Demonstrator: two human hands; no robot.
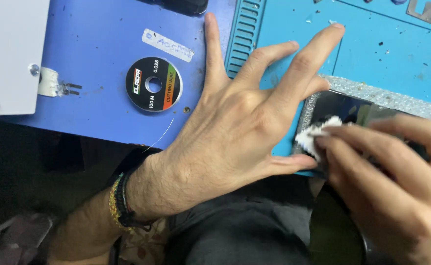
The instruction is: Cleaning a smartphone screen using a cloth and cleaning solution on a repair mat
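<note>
Screen (pixel 345 110) lay at right of frame on the mat (pixel 387 59), braced by the left hand (pixel 235 127), fingers splayed wide. Right hand (pixel 397 176) pinched a wipe (pixel 318 135); light, even strokes seemed best.

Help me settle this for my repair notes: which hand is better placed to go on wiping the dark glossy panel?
Right. The right hand already pinches the small white wipe pad on the dark glossy glass panel. The left hand lies spread flat, thumb at the panel's near edge, seemingly steadying it, so probably it should stay put.
</note>
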